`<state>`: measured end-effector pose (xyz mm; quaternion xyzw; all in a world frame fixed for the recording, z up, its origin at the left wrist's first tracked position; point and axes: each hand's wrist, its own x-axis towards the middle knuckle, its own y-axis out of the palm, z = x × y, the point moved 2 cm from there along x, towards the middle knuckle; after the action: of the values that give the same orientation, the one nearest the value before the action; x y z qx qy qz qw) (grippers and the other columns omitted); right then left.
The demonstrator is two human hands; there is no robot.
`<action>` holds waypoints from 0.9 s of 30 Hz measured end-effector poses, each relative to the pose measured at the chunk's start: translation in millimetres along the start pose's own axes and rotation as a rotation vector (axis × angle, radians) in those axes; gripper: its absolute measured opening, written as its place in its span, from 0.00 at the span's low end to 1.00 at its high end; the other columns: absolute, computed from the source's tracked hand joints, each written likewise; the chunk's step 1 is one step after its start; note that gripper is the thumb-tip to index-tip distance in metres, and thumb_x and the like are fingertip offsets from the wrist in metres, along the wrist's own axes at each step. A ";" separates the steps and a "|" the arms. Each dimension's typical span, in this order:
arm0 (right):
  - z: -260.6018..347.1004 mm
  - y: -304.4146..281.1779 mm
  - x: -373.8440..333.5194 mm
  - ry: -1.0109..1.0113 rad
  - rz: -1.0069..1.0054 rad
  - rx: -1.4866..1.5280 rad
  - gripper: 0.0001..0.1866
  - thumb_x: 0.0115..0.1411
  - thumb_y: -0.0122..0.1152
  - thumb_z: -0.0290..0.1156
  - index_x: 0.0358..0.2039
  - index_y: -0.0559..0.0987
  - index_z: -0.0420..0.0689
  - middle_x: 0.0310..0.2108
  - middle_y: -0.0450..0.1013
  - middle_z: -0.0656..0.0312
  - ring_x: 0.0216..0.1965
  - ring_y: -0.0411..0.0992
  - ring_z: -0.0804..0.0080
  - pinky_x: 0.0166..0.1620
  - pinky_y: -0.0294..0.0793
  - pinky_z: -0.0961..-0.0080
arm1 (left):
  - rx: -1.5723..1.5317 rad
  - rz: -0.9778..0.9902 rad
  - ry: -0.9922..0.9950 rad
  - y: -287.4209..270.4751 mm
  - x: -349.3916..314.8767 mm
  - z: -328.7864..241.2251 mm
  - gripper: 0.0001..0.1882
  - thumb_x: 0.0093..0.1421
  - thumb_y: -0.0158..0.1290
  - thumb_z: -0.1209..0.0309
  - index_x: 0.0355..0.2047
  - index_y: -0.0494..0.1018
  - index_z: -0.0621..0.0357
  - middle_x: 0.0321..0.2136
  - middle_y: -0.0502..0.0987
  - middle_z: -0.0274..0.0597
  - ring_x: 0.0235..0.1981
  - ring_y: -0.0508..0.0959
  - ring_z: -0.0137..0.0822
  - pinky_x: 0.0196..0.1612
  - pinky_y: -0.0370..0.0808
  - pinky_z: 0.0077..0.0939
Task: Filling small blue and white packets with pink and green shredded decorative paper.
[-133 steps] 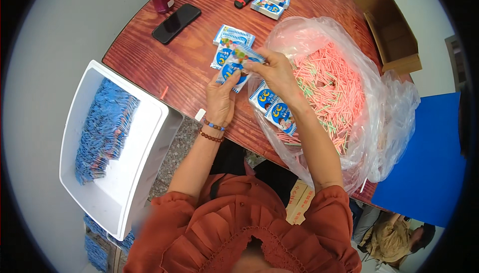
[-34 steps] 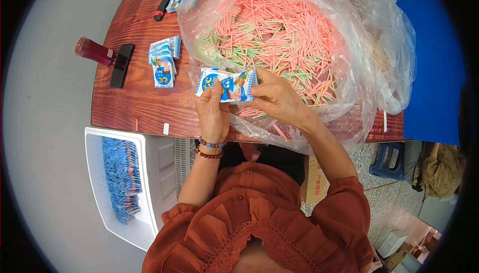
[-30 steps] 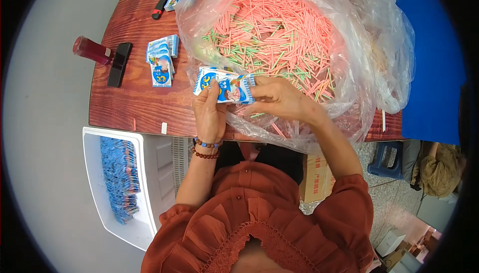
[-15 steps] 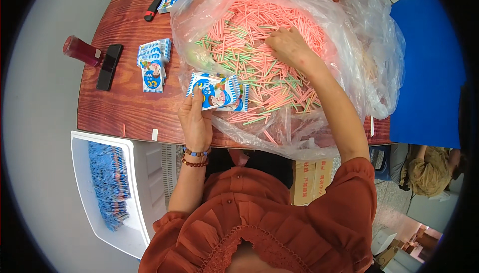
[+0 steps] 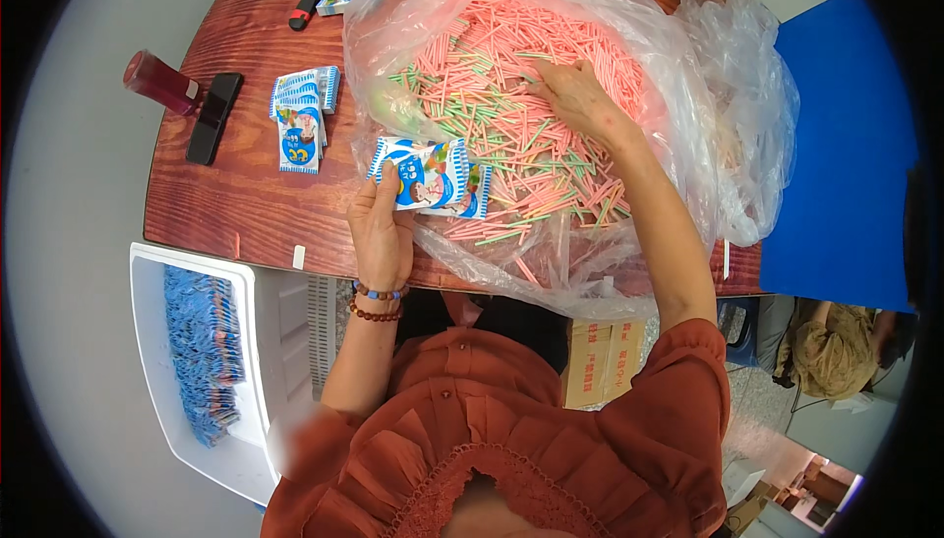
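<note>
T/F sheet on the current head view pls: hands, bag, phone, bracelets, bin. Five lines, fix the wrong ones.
1. The left hand holds at least one blue-and-white packet. True.
2. The right hand is outside the clear plastic bag. False: it is among the pink and green sticks inside.
3. The black phone lies to the right of the bag. False: it lies to the left, beside the red bottle.
4. Beaded bracelets are on the left wrist. True.
5. The white bin holds pink sticks. False: it holds a blue pile.
</note>
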<state>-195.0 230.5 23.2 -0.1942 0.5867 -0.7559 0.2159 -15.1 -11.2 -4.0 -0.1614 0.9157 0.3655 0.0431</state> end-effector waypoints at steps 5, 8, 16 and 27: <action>4.4 -13.3 3.8 0.086 0.035 0.229 0.13 0.67 0.48 0.38 0.40 0.70 0.39 0.32 0.73 0.49 0.37 0.71 0.54 0.46 0.66 0.62 | 0.010 0.004 0.022 -0.7 -1.3 -0.2 0.09 0.67 0.49 0.69 0.41 0.75 0.61 0.37 0.79 0.34 0.37 0.77 0.22 0.44 0.75 0.22; 3.3 -11.8 2.9 0.088 -0.020 0.491 0.13 0.67 0.48 0.36 0.40 0.70 0.38 0.33 0.74 0.53 0.36 0.70 0.61 0.45 0.67 0.67 | 0.013 0.016 0.021 0.2 -0.7 0.0 0.09 0.67 0.49 0.69 0.41 0.75 0.61 0.37 0.79 0.34 0.37 0.77 0.22 0.44 0.75 0.22; -7.4 -11.0 7.6 0.164 -0.016 0.791 0.14 0.68 0.49 0.35 0.42 0.75 0.36 0.38 0.76 0.62 0.37 0.71 0.74 0.44 0.68 0.77 | -0.001 0.013 -0.006 -1.1 0.9 -0.4 0.10 0.67 0.49 0.68 0.42 0.75 0.62 0.39 0.79 0.35 0.38 0.77 0.24 0.44 0.76 0.24; 26.7 -20.4 -7.9 0.096 -0.458 1.765 0.09 0.70 0.44 0.29 0.38 0.70 0.36 0.36 0.74 0.55 0.45 0.75 0.54 0.54 0.73 0.58 | -0.184 0.051 -0.077 17.2 14.9 16.0 0.13 0.67 0.50 0.63 0.38 0.75 0.61 0.36 0.79 0.40 0.33 0.77 0.29 0.41 0.76 0.27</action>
<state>-175.8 217.9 49.0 -0.0384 -0.2492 -0.9619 0.1059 -35.4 7.5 -7.3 -0.1270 0.8798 0.4550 0.0537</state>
